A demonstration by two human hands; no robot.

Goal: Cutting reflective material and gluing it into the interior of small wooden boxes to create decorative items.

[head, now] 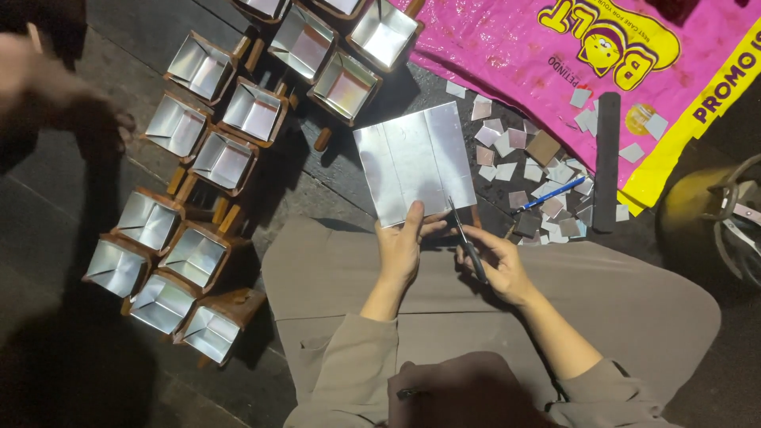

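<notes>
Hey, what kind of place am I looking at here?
Probably an informal craft workspace on a dark floor. Rows of foil-lined boxes with wooden handles lie finished, small cut squares are scattered beside a pink plastic sheet, and a silver sheet is being cut with scissors.

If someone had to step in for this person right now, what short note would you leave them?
Left hand pinches the near edge of the creased silver sheet.
Right hand holds scissors, blades at that same edge beside the left thumb.
Done: many foil-lined square trays with wooden handles lie in rows to the left; small cut squares and a blue pen lie to the right.
Left: the sheet looks whole, its cut barely begun.
</notes>
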